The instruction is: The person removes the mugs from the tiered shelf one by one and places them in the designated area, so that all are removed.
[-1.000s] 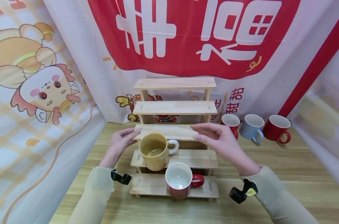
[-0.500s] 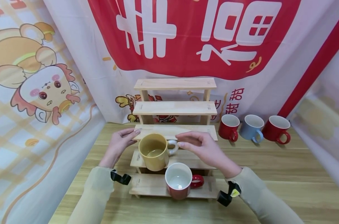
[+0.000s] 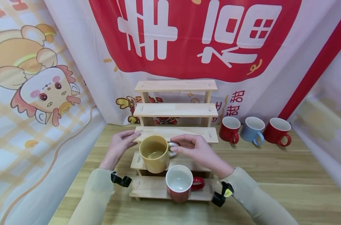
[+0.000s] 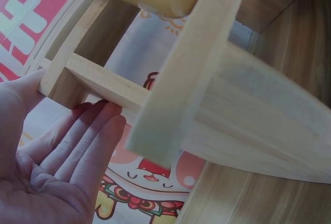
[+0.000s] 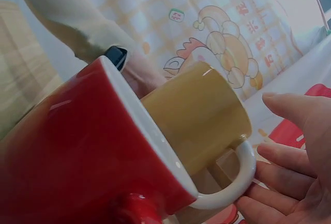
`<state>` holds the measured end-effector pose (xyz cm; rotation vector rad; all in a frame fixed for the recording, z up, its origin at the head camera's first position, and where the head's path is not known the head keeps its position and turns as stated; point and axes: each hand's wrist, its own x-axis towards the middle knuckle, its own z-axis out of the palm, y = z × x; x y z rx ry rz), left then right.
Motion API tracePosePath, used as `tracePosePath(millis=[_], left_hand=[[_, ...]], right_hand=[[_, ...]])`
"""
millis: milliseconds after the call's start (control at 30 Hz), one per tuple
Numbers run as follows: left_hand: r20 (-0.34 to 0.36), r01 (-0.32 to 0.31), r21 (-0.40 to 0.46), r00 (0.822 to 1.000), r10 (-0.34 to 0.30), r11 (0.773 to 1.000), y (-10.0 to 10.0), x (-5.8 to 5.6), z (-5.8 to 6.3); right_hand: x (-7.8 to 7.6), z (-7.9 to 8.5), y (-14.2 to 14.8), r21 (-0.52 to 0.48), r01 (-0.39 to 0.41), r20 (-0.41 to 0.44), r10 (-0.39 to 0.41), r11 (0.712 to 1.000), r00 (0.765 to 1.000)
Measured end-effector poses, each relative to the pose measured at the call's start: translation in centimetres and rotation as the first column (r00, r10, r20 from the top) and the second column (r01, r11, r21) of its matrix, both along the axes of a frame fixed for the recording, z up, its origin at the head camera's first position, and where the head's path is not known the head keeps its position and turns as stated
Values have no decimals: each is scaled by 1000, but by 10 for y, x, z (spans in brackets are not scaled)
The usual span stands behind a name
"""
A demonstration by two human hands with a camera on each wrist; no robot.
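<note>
Near the front edge of the second-lowest step [image 3: 137,161] of the wooden rack [image 3: 176,109], left of centre, the yellow mug [image 3: 156,160] could tip onto the red mug [image 3: 178,194] in its way if the right hand [image 3: 199,153], thumb and fingers parted at the handle [image 5: 247,169] (contact unclear), nudges it. The left hand [image 3: 119,147] pinches the rack's left end; three more mugs [image 3: 247,132] stand near the bench's [image 3: 271,168] back right corner.

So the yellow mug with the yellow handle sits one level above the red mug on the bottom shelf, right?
No, the yellow mug has a white handle, as the right wrist view shows. It does sit one level above the red mug.
</note>
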<state>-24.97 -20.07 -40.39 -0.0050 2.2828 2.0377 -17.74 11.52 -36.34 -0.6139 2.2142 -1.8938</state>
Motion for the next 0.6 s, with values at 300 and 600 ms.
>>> tracePosePath(millis=[300,600], left_hand=[[3,2,-21,1000,-2,1000,0,-1,-1],[0,5,-15,1000,-5,1000,1,-2,-1]], right_hand=[[-2,-8,-6,54,15,-59,-12,998,998],[-5,-6,-7,163,47,-131,-26,985,991]])
